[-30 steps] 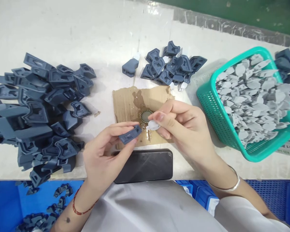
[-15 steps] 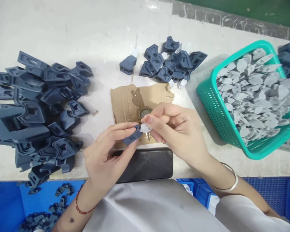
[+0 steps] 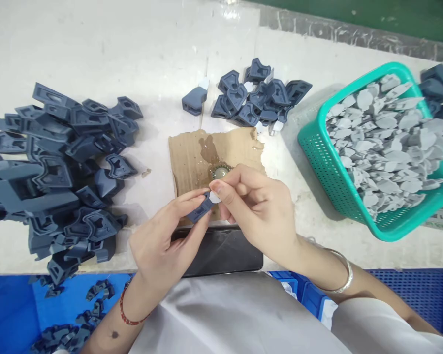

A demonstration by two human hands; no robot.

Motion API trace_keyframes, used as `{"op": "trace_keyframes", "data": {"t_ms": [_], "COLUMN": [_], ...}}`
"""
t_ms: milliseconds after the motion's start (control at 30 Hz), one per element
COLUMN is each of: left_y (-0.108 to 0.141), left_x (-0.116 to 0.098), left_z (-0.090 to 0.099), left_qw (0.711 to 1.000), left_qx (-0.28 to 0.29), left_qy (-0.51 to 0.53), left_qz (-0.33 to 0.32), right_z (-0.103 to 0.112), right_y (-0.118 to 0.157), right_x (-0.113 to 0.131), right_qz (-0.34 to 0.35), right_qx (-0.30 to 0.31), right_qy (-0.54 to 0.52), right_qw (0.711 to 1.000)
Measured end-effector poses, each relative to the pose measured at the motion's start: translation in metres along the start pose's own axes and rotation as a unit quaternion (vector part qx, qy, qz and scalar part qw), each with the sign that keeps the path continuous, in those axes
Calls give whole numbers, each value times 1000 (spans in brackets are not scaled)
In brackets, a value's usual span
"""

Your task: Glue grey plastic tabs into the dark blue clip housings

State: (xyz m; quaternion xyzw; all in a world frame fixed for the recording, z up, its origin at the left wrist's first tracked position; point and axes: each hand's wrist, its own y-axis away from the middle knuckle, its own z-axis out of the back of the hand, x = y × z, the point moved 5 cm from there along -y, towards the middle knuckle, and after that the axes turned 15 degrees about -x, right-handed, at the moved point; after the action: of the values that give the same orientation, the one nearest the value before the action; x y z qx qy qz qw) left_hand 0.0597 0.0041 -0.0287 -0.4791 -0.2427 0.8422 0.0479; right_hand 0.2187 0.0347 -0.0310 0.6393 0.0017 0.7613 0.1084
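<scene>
My left hand point(image 3: 170, 236) pinches a dark blue-grey plastic piece point(image 3: 200, 209) between thumb and fingers. A small light-grey piece point(image 3: 214, 197) is pinched in my right hand point(image 3: 258, 211), its end against the right end of the dark piece; how far it sits inside is hidden. Behind the hands lies torn brown cardboard point(image 3: 188, 152) with wet patches and a small round dish point(image 3: 220, 172) on it. A black phone point(image 3: 225, 251) lies under and between my hands.
Many dark pieces point(image 3: 51, 167) are heaped at left. Further back, several dark pieces point(image 3: 266, 96) with light parts lie together, one point(image 3: 194, 100) apart. A green basket point(image 3: 317, 162) of light-grey pieces stands at right. Blue bins point(image 3: 7, 309) are below the table edge.
My right hand has shifted slightly left, bringing the light-grey piece closer against the dark piece, so less of it shows. My left hand keeps its hold. The view has shifted slightly.
</scene>
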Motion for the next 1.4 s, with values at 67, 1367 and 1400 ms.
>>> {"op": "trace_keyframes", "data": {"t_ms": [67,1367,1400], "left_y": [2,-13,-17], "left_x": [0,5,4], "left_z": [1,16,25], "left_qw": [1000,1000,999], "left_qx": [-5,-10,-30], "left_qy": [-11,5,-25], "left_qz": [0,28,6], "right_z": [-1,21,27], "right_y": [1,-33,-41], "right_x": [0,8,7], "right_qz": [-1,-40,-35], "right_qx": [-2,-21,-62], "right_qy": [10,-162,-177], "right_qw": [1000,986,982]}}
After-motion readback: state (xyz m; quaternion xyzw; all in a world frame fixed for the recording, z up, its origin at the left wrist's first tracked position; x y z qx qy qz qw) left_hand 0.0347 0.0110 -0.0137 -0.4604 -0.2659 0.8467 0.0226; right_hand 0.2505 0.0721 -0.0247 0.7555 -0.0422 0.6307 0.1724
